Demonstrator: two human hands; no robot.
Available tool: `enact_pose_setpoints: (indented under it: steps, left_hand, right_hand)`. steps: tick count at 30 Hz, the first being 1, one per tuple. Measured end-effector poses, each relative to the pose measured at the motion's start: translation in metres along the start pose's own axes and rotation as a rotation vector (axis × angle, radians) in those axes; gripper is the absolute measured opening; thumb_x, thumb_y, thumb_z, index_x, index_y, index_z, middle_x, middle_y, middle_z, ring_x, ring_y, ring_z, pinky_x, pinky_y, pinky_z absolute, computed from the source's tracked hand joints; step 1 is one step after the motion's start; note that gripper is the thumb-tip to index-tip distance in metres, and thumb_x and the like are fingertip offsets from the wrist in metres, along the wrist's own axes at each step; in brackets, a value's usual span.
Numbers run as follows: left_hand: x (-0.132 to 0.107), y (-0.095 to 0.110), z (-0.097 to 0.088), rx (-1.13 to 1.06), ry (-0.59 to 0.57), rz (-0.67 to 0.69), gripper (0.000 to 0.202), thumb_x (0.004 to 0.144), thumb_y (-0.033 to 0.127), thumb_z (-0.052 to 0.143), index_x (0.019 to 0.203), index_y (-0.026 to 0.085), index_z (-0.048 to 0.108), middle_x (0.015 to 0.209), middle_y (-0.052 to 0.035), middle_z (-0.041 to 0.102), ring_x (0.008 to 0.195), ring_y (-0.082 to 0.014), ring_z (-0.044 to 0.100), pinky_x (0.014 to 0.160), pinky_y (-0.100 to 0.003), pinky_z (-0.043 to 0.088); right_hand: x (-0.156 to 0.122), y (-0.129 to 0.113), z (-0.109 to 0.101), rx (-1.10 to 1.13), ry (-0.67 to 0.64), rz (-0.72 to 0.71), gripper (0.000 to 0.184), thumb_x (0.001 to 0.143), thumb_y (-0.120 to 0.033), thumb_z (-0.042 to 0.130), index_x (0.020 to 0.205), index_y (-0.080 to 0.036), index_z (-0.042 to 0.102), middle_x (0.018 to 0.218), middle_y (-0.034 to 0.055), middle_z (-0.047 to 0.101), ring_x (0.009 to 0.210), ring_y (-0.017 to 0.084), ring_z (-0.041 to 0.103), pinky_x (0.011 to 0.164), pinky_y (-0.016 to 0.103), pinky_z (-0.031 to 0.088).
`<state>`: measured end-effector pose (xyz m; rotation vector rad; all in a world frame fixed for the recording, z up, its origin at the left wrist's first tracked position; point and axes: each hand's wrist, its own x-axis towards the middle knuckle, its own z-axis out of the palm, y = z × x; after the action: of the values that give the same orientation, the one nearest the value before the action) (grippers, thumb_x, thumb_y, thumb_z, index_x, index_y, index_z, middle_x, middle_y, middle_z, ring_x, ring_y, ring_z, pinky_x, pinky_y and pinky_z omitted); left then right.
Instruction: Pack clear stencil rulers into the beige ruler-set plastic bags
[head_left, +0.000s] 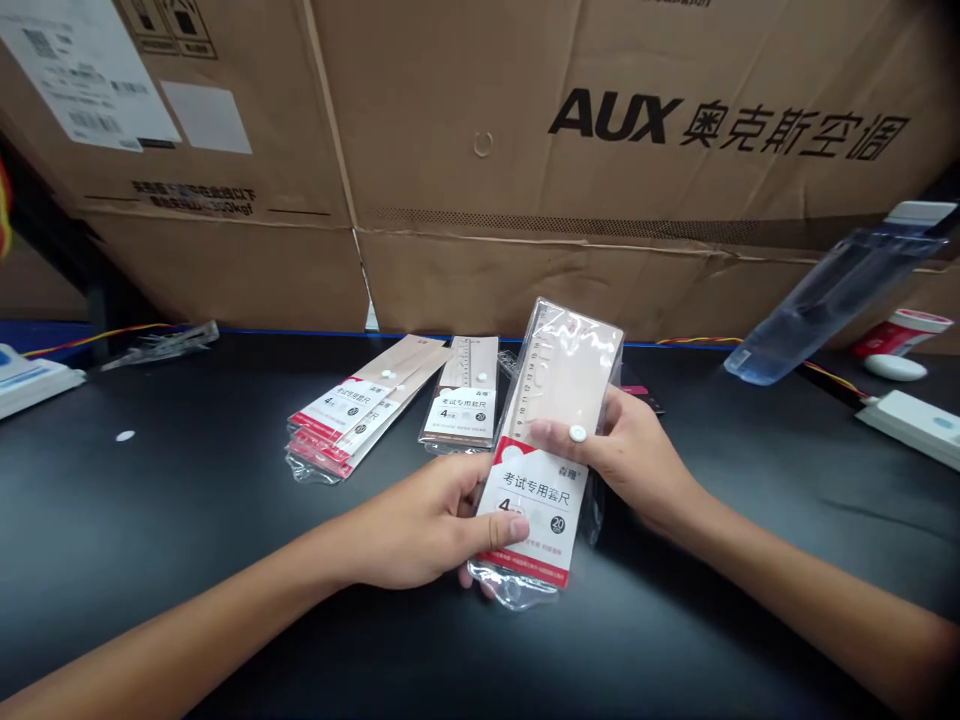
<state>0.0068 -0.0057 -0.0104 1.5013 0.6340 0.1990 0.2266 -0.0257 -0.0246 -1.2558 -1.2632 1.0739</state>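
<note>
Gripping one ruler-set pack [551, 400] in both hands, tilted over the black table [187, 520]. Pinching its lower left edge with the left hand [427, 525], thumb flat across the white label [536, 495], remaining fingers curled shut behind. Clamping the right edge with the right hand [634, 455], thumb tip just beside the white snap button [577, 433], other fingers hidden behind. Just beyond the fingertips, lying flat: a single pack [465, 400]. Further left of the left knuckles, a fanned pile of packs [349, 420]. Well right of the right hand, tilted, a clear plastic sleeve [825, 300].

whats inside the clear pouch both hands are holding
Inside the pouch: a tan card, a ruler's scale along its left edge, a red-white label. Whatever lies behind the card is covered.
</note>
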Motion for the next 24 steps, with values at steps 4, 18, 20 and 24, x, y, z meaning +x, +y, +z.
enact_pose_setpoints:
  steps: [4,18,20,24]
  left_hand:
    - [0.002,-0.002,-0.002,-0.034,-0.019,0.027,0.019,0.093,0.030,0.062,0.102,0.014,0.060,0.085,-0.0033,0.070,0.062,-0.0100,0.062,0.054,-0.019,0.049]
    - [-0.003,0.005,-0.018,-0.181,0.174,0.117,0.027,0.085,0.031,0.075,0.106,0.014,0.075,0.102,-0.0086,0.078,0.095,-0.0212,0.073,0.084,-0.028,0.057]
    - [-0.005,0.006,-0.017,-0.143,0.118,0.123,0.026,0.085,0.030,0.074,0.106,0.016,0.076,0.103,-0.0074,0.078,0.097,-0.0218,0.073,0.086,-0.029,0.057]
    - [-0.006,0.006,-0.013,-0.058,0.044,0.120,0.026,0.087,0.028,0.072,0.111,0.018,0.075,0.107,-0.0049,0.077,0.102,-0.0228,0.072,0.089,-0.030,0.057]
  right_hand:
    - [0.002,0.000,-0.001,0.004,-0.013,-0.002,0.042,0.074,-0.041,0.083,0.107,-0.019,0.068,0.105,0.0093,0.077,0.086,0.026,0.073,0.069,0.035,0.060]
    - [0.005,-0.027,-0.019,0.329,-0.163,0.018,0.028,0.086,-0.029,0.074,0.112,-0.025,0.065,0.092,0.0037,0.072,0.074,0.015,0.069,0.060,0.023,0.056]
    - [0.004,-0.025,-0.017,0.343,-0.170,0.041,0.029,0.084,-0.028,0.077,0.111,-0.024,0.067,0.086,0.0016,0.071,0.068,0.011,0.065,0.058,0.020,0.052]
    - [0.003,-0.023,-0.013,0.313,-0.260,0.096,0.036,0.083,-0.028,0.078,0.117,-0.024,0.070,0.097,0.0043,0.074,0.077,0.014,0.066,0.066,0.024,0.054]
